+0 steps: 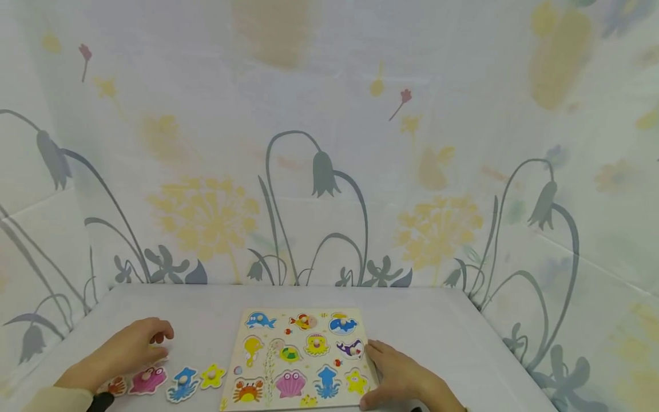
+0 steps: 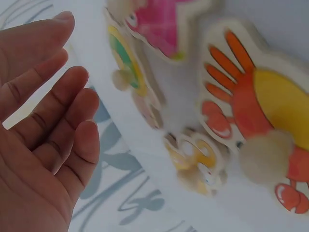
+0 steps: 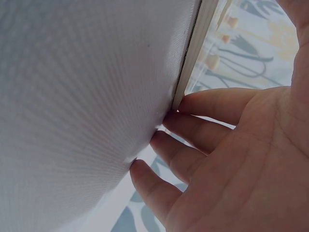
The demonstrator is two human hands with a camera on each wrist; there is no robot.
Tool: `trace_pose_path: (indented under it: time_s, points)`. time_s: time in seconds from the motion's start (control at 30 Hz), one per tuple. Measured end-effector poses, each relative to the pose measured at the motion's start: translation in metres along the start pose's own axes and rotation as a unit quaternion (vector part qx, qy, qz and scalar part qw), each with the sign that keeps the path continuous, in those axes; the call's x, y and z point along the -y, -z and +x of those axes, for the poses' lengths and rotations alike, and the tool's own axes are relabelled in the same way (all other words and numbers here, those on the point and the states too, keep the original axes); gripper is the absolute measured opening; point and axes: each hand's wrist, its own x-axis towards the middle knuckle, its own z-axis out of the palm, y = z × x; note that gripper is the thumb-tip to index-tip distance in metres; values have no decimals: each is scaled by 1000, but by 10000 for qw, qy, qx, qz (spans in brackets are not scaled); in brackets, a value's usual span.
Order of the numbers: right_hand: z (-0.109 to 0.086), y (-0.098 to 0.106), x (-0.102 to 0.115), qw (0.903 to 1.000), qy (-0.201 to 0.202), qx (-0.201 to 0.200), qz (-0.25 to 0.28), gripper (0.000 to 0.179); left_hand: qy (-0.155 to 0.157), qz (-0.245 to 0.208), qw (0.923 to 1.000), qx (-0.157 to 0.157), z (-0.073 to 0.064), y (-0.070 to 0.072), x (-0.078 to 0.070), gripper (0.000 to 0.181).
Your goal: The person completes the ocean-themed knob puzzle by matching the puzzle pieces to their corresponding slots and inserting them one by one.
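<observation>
A puzzle board (image 1: 309, 366) with printed sea animals lies on the table. My right hand (image 1: 396, 377) is at its right edge, fingertips touching the edge and table, thumb by the near corner. My left hand (image 1: 134, 346), fingers loosely bent and holding nothing, is above loose knobbed pieces to the left. These include a crab piece (image 1: 117, 386), a pink shell piece (image 1: 147, 382), a blue squid piece (image 1: 182, 384) and a yellow star piece (image 1: 211, 376). The left wrist view also shows a green turtle piece (image 2: 126, 58) and a small yellow piece (image 2: 198, 159), blurred.
Knobbed pieces sit in the board, among them a blue whale (image 1: 260, 320) and a yellow octopus (image 1: 316, 345). The white table (image 1: 437, 326) ends at a flower-printed cloth (image 1: 329, 229), which also hangs at both sides.
</observation>
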Motion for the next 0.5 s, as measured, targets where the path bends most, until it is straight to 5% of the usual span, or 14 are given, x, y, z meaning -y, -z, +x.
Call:
trace_pose_path:
  time_s: [0.23,0.5]
  points:
    - [0,-2,-1,9999,40,-27,-100,109,611,-94,9977,284,2,-2,16,17]
    - [0,0,1,10000,-14,17,-55,108,779,-163,9959,434,2,-3,23,13]
